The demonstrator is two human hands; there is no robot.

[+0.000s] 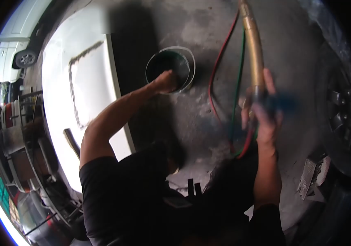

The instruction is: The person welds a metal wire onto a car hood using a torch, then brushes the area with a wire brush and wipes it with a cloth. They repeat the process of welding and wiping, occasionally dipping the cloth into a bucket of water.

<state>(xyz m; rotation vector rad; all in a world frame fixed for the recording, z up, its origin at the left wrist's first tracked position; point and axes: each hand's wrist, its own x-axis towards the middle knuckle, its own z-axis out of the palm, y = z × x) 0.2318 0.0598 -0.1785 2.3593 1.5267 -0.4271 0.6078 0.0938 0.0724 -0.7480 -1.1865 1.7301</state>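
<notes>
My left hand is closed in a fist at the near rim of a round dark bucket on the floor. What its fingers hold, if anything, is hidden. A long brass-coloured gas torch is in my right hand, one finger stretched along the tube and the others around its lower end, blurred by motion. A red hose and a green hose hang in loops beside the torch. Just right of that hand is a dark blue smear, too blurred to name.
A white panel with a rough grey seam lies to the left. At the right stand a dark wheel and a grey metal block. A white vehicle and a metal rack are at the far left.
</notes>
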